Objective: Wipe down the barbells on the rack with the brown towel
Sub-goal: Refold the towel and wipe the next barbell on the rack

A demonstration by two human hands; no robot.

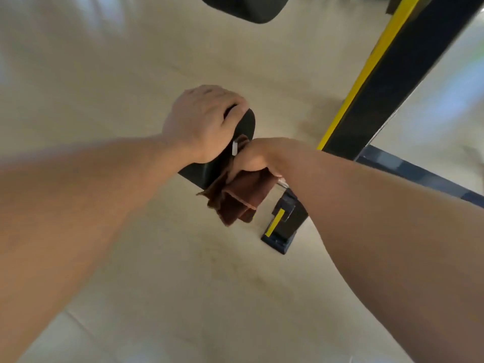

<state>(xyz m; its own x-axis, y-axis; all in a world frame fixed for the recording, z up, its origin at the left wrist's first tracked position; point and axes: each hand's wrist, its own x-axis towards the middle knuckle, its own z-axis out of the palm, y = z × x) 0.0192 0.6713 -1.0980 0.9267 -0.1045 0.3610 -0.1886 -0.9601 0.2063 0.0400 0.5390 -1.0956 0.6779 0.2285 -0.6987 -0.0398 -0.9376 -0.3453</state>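
Note:
The black weight end of a barbell (204, 167) sits at the middle of the view, seen from above. My left hand (201, 121) is clamped over its top edge. Just to the right, my right hand (258, 157) grips the brown towel (237, 199), pressed against the barbell next to the weight; folds of the towel hang below the fist. A short bit of silver bar (282, 183) shows under my right wrist. The remainder of the bar is hidden behind my right forearm.
A black and yellow rack upright (387, 82) slants up at the right, with a black and yellow rack bracket (281, 229) below the towel and a dark blue base rail (419, 174). Another black weight (243, 7) shows at the top edge. Beige floor lies below.

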